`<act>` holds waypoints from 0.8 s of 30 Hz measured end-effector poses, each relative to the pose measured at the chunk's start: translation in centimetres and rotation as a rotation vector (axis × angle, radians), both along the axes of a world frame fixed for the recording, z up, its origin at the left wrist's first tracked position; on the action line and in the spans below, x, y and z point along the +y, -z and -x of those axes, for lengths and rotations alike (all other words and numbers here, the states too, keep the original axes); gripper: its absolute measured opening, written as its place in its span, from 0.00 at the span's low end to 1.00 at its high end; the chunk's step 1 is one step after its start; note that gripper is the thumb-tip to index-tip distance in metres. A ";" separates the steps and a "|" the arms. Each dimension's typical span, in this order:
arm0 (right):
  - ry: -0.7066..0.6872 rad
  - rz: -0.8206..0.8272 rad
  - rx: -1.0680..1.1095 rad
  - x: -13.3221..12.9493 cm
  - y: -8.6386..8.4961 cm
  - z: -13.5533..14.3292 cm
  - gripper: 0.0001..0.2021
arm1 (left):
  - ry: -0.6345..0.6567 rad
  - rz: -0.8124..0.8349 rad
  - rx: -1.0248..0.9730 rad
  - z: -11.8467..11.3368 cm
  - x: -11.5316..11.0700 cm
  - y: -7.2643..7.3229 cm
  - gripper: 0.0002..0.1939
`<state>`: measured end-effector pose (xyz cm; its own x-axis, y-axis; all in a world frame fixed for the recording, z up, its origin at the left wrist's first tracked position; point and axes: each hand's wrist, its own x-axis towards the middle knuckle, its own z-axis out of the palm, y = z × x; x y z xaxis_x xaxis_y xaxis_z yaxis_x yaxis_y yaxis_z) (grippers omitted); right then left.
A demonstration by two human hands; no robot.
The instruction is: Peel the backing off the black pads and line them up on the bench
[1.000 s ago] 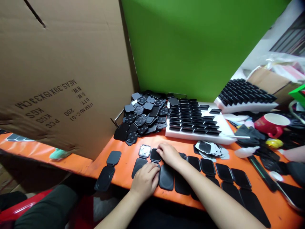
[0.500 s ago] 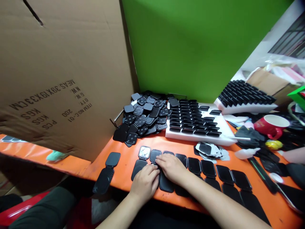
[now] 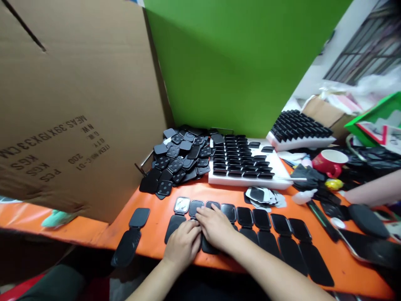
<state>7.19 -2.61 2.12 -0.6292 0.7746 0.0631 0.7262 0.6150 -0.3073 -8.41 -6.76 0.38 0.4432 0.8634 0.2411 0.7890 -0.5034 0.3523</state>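
Note:
A row of several black flip cases lies open along the near edge of the orange table. My left hand and my right hand rest side by side on the second and third cases from the left, fingers pressing down on them. The leftmost case in the row shows a shiny mirror square. One more open black case lies apart to the left, hanging over the table edge.
A heap of loose black square parts sits at the back, beside a white tray of stacked black pieces. A big cardboard box stands left. A red mug, clutter and another person's arm are at right.
Both hands slid slightly toward me and closer together on the cases. The camera has tilted and shifted, so the whole scene sits lower and further left.

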 end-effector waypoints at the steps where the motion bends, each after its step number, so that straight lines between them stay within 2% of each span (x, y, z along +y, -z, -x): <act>1: 0.028 -0.005 0.044 -0.3 -0.5 -1.1 0.15 | 0.010 -0.012 -0.010 0.3 0.0 0.0 0.11; 3: 0.135 -0.003 0.103 -0.5 -1.5 -4.3 0.14 | -0.009 -0.044 -0.029 1.2 0.1 0.0 0.12; 4: 0.214 0.006 0.096 -0.3 -1.9 -6.2 0.13 | -0.058 -0.058 -0.033 1.8 0.3 0.1 0.12; 7: 0.523 0.010 -0.024 1.4 -2.7 -12.4 0.12 | -0.350 -0.022 -0.001 3.5 0.9 0.1 0.16; 9: 0.628 -0.002 -0.056 2.8 -2.7 -15.7 0.13 | -0.496 0.055 0.051 4.3 1.2 0.1 0.22; 11: 0.674 0.010 -0.073 3.9 -2.5 -17.7 0.15 | -0.540 0.126 0.102 4.6 1.4 -0.3 0.26; 16: 0.701 0.055 -0.042 4.9 -1.8 -18.5 0.15 | -0.533 0.206 0.197 4.0 1.5 -1.6 0.30; 19: 0.726 0.054 0.028 4.7 -1.8 -18.2 0.16 | -0.527 0.274 0.187 3.9 2.2 -1.7 0.33; 22: 0.776 0.050 0.142 4.5 -1.6 -18.4 0.15 | -0.567 0.393 -0.001 4.4 3.4 -1.2 0.40; 24: 0.829 0.065 0.240 4.5 -1.4 -18.9 0.12 | -0.606 0.495 -0.265 5.0 4.2 -1.0 0.42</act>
<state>26.08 1.86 3.48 0.1650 0.9844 0.0620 0.8435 -0.1082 -0.5261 -13.44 -2.53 1.40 -0.1514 0.9683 -0.1986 0.7336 0.2447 0.6340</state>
